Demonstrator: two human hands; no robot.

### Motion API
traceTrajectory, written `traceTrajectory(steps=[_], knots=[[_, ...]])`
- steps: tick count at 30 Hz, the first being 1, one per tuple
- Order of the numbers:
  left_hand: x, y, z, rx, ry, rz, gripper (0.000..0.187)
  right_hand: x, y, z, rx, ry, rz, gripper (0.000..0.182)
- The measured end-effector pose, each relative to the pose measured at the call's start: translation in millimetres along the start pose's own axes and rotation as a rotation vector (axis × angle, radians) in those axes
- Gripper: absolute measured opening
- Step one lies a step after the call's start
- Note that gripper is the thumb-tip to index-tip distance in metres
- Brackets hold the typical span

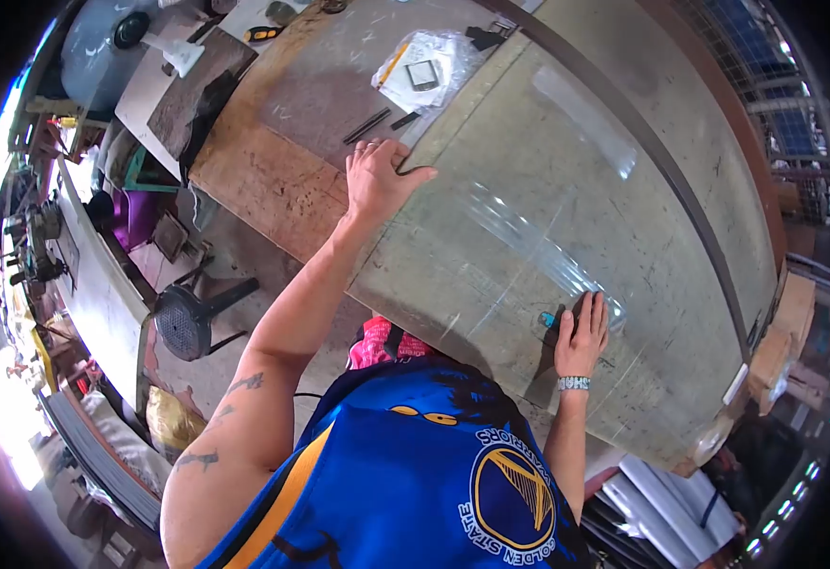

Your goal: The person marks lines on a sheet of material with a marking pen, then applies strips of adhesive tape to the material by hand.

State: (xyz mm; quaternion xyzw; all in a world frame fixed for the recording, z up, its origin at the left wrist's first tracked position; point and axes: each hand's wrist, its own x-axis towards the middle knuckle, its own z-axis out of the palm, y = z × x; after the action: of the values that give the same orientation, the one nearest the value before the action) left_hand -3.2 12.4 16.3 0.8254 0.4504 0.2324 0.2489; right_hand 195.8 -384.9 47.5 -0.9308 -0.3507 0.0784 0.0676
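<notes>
Flat and open, the right hand [581,334] lies palm down, fingers together and pointing toward the far edge of the worktop [661,237], with a beaded band [574,383] at the wrist. Its fingertips touch the near end of a clear strip [519,232]. Just beside the thumb is a small teal and dark object [548,320]; whether the hand grips it, I cannot tell. The left hand [377,180] is open too, the thumb spread wide to the right and a ring on one finger, the arm reaching up from the lower left. It is by the seam where scuffed brown board meets the grey-green surface, holding nothing visible.

The clear strip runs slantwise between the hands, long, glossy and see-through, with bright streaks of glare. A second clear strip [585,119] lies farther off, toward the far edge. The grey-green surface is smooth but scratched and crossed by pale lines.

Past the left hand are two slim dark pieces [367,125] and a crinkled clear bag [424,71] with a white card and a small square item. A long, dark, narrow bar [666,171] crosses the worktop beyond the strips, curved in this wide view. A yellow and black handle [261,34] lies near the far left. Down left of the worktop stands a round black stool [182,322]; silvery rolls [671,503] lie below its right corner.
</notes>
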Motion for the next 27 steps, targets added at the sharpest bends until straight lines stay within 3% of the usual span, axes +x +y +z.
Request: traceTrajectory(steps=[9,12,15,22,25,27], knots=[[4,-4,-6,-0.106,-0.046,-0.015,0.045,-2,-16,3,0.013,-0.006,0.026,0.061],[3,-4,-6,-0.105,-0.038,-0.015,0.044,-4,-22,1,0.030,0.017,0.042,0.057],[4,-3,-6,-0.118,-0.053,-0.025,0.043,-15,-14,4,0.071,0.168,-0.031,0.050],[9,-4,-7,-0.145,-0.074,-0.054,0.042,-60,-1,4,-0.011,0.139,0.024,0.043],[11,-1,-10,-0.131,-0.098,-0.083,0.041,-58,10,1,0.207,0.196,-0.021,0.037],[14,1,-11,-0.138,-0.137,-0.109,0.040,-51,14,-9,0.276,0.089,0.012,0.030]])
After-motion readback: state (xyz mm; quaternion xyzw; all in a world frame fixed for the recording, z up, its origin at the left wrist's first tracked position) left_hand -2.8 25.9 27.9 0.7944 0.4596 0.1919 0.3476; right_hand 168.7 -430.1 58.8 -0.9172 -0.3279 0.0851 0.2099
